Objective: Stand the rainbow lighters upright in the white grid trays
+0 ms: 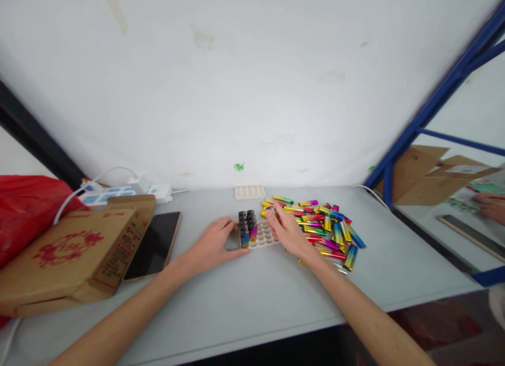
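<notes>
Lighters, judging by the slim metallic barrels: in the head view, heaped loose at right of centre in the frame, red, gold, green, blue and magenta, lying at all angles and partly across one another, ends too small to make out. Near the middle of the frame, black-topped lighters upright in close rows at the left end of a pale tray, with round holes showing to the right of them. Left hand at the tray's left end, thumb toward the near side and fingers toward the far side, fairly wide apart; cannot tell whether gripping or merely resting. Right hand over the tray's right part, just beside the heap, thumb and fingertips drawn narrow; cannot tell whether holding a lighter. Likely light and stiff in handling, hard-walled and smooth, apt to slip or roll under a glancing touch; probably sturdy enough for a firm pinch, though perhaps easily scuffed on the glossy finish. Best taken across the middle of the barrel between thumb and forefinger, both ends left free; better lifted from the heap's loose outer edge than dug from beneath crossed pieces. Probably wise to brace the tray, likely light and prone to slide on the grey table, at a corner, away from the black tops.
</notes>
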Demonstrator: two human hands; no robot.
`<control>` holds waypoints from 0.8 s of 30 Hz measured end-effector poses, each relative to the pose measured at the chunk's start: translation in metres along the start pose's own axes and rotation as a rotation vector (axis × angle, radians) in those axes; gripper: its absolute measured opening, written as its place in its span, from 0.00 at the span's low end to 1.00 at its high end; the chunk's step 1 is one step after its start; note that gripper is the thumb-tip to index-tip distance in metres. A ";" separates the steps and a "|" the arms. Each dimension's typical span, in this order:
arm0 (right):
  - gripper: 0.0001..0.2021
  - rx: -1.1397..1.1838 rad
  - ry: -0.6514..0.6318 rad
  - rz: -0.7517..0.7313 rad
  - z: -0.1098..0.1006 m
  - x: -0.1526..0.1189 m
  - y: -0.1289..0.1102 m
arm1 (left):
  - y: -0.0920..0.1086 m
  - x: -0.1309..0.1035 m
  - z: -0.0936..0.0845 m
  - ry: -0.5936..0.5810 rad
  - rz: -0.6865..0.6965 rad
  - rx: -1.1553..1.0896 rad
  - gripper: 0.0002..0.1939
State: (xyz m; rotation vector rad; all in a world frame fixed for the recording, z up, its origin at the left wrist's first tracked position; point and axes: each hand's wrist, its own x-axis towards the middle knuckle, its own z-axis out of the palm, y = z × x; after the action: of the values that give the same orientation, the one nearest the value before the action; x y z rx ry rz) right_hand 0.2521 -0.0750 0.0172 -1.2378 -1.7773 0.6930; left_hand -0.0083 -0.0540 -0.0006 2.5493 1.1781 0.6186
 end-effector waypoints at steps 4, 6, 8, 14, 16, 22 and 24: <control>0.21 -0.135 -0.056 -0.190 -0.011 0.000 -0.008 | 0.001 0.001 -0.001 -0.012 0.004 -0.002 0.26; 0.24 -0.204 -0.065 -0.275 -0.014 0.000 -0.010 | 0.002 0.001 -0.002 -0.024 0.002 0.001 0.26; 0.26 -0.237 -0.120 -0.295 -0.015 -0.001 -0.009 | 0.003 0.000 -0.002 -0.028 -0.005 0.011 0.26; 0.26 -0.176 -0.253 -0.240 -0.016 -0.003 -0.008 | 0.004 -0.001 -0.002 -0.023 -0.001 0.006 0.24; 0.23 -0.163 -0.307 -0.223 -0.016 -0.003 -0.009 | 0.004 -0.001 -0.002 -0.033 0.000 -0.002 0.24; 0.18 -0.388 -0.316 -0.325 -0.006 -0.004 -0.010 | 0.002 -0.001 0.000 -0.028 -0.005 -0.002 0.24; 0.18 -0.419 -0.280 -0.304 -0.003 -0.004 -0.011 | 0.001 0.000 0.000 -0.031 -0.010 0.001 0.24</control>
State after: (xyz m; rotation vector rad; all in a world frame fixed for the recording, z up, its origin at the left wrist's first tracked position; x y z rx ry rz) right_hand 0.2499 -0.0828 0.0261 -1.1337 -2.3701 0.3371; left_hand -0.0075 -0.0551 -0.0005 2.5433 1.1806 0.5745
